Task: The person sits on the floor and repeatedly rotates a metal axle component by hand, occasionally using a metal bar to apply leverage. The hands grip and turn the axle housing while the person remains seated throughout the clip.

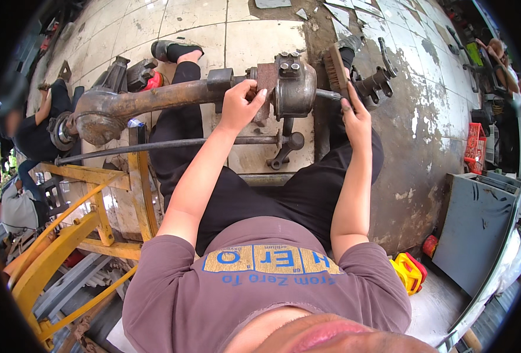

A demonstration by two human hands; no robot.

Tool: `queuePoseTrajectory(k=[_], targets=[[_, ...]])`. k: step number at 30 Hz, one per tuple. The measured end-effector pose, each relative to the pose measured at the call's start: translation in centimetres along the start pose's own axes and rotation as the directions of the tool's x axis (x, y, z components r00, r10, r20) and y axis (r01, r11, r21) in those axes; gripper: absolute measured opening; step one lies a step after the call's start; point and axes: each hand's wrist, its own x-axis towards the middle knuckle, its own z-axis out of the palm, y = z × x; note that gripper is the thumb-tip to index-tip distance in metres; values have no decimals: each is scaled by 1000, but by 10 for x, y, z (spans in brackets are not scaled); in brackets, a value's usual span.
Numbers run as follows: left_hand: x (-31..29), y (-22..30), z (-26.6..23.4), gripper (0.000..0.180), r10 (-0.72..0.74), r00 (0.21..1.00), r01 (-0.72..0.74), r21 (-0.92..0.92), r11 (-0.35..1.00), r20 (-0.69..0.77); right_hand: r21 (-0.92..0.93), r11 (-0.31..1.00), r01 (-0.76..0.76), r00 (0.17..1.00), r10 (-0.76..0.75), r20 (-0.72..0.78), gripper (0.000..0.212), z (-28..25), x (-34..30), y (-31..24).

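Observation:
Across my lap lies a greasy metal axle housing [166,99], with a dark drum-like metal cylinder [295,91] with bolts on top at its right part. My left hand [241,107] is closed against the housing just left of that cylinder, its thumb touching a rusty reddish-brown flat piece [266,79]. Whatever lies inside its curled fingers is hidden. In my right hand [356,116] is a wooden-backed brush [335,69], held upright with its bristles to the left. The brush is beside a splined shaft end [329,94] sticking out of the cylinder.
A long thin rod [195,142] runs below the housing. A yellow metal frame [95,206] stands at left, near two people. Another metal part [377,84] lies beyond my right hand. A grey cabinet [475,223] and red crate [475,147] are at right; a yellow-red object [408,273] lies nearer.

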Motion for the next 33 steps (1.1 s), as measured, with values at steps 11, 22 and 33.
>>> queuePoseTrajectory(k=[11,22,33], targets=[[0,-2,-4,20,16,1000,-15,98,995,-5,-208,978,-22,991,48,123,46,-10,20,-38],[0,-9,-4,23,45,999,-43,132,990,-8,-247,963,-104,983,138,121,43,-14,33,-27],[-2,-13,-5,23,53,999,-51,142,989,-8,154,985,-78,979,46,197,42,-10,19,-26]])
